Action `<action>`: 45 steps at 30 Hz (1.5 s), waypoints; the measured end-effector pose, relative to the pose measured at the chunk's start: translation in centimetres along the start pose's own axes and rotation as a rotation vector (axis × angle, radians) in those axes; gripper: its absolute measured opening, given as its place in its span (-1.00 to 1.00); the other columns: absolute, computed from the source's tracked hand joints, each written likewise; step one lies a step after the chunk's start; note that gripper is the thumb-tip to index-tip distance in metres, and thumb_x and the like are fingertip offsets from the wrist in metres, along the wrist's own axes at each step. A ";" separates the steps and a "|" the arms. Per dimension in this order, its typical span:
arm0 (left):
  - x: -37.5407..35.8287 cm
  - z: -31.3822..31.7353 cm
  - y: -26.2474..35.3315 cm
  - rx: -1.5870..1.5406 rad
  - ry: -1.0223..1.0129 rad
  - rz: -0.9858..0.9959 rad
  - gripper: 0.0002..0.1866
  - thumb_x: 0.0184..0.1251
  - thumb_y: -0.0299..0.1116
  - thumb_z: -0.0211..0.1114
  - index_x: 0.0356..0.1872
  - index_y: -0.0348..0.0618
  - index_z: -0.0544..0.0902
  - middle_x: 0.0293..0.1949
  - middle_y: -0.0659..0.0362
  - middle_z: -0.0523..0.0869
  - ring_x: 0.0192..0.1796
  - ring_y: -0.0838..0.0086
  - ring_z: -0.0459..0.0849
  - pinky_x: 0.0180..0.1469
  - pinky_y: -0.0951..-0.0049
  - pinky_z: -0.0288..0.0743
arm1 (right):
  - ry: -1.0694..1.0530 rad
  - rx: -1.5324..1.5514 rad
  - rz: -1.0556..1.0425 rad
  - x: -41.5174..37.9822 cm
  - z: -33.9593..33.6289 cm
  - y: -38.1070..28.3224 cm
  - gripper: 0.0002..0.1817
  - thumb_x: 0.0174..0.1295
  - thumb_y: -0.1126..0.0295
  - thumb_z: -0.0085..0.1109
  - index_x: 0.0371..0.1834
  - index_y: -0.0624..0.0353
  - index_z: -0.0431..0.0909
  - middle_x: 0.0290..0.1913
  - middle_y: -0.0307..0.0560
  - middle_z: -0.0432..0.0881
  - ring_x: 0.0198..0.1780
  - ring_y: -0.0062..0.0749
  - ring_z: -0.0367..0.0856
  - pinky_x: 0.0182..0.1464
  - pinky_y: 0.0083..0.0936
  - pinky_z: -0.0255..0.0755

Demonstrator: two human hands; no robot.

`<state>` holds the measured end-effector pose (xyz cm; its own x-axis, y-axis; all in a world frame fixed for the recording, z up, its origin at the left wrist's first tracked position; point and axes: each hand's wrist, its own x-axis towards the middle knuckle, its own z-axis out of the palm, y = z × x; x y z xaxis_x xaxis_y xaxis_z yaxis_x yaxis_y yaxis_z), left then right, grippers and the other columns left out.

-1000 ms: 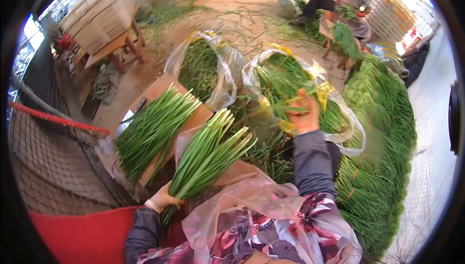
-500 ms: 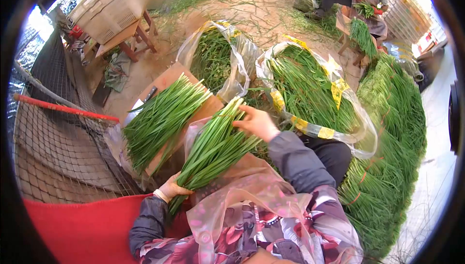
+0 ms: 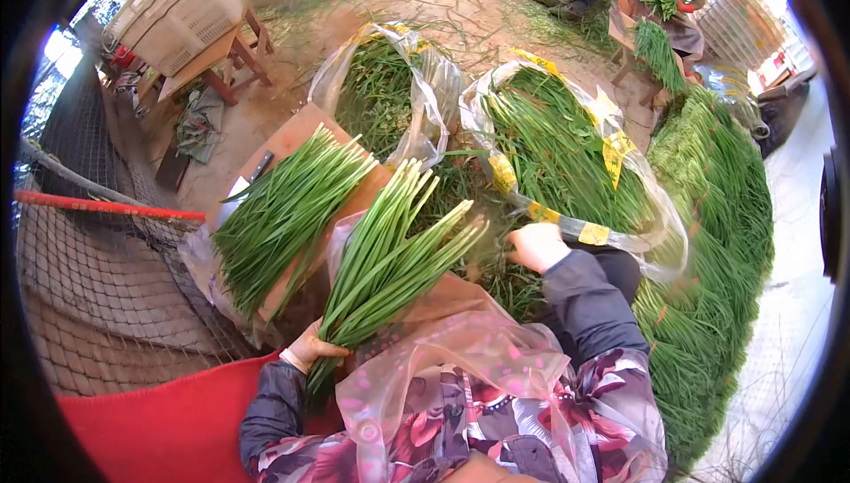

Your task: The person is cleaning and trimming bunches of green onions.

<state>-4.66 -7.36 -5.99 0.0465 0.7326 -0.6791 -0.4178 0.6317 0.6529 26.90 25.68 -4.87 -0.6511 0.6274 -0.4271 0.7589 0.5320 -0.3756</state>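
Observation:
My left hand (image 3: 314, 347) is closed around the leafy lower end of a bunch of garlic chives (image 3: 376, 262), whose pale stem ends fan out up and to the right. My right hand (image 3: 538, 247) is apart from the bunch, to its right, by the near rim of an open plastic bag (image 3: 660, 262). Its fingers are curled downward and partly hidden, and what they hold, if anything, cannot be made out. A second pile of garlic chives (image 3: 288, 217) lies on a wooden board (image 3: 312, 120) to the left, beside a knife (image 3: 262, 166).
Chives fill the bag with yellow tape; another plastic bag (image 3: 429, 93) of greens stands behind. A long heap of bundled chives (image 3: 708, 306) runs along the right. A crate (image 3: 173, 14) sits on a stool at back left. Another person (image 3: 673, 5) handles chives at back right.
My right hand has left the stem ends and moved right and down, toward the bag's near rim. The bunch in my left hand is now spread into two parts at its top.

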 end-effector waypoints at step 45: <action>-0.3 -1.1 -1.0 0.018 0.036 -0.063 -0.58 -0.08 -0.64 0.42 -0.10 -0.25 0.59 -0.39 0.13 0.69 -0.53 0.48 0.64 -0.48 0.53 0.51 | 0.028 0.053 -0.272 11.1 0.9 -3.4 -0.14 -0.27 -0.13 0.45 0.18 0.04 0.54 0.47 0.05 0.18 0.52 0.17 -0.08 0.46 0.10 -0.14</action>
<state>-5.28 -8.46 -6.84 0.0391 0.6818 -0.7305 -0.3990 0.6809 0.6141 17.07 30.34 -9.13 -0.8300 0.4816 -0.2815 0.5540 0.6531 -0.5163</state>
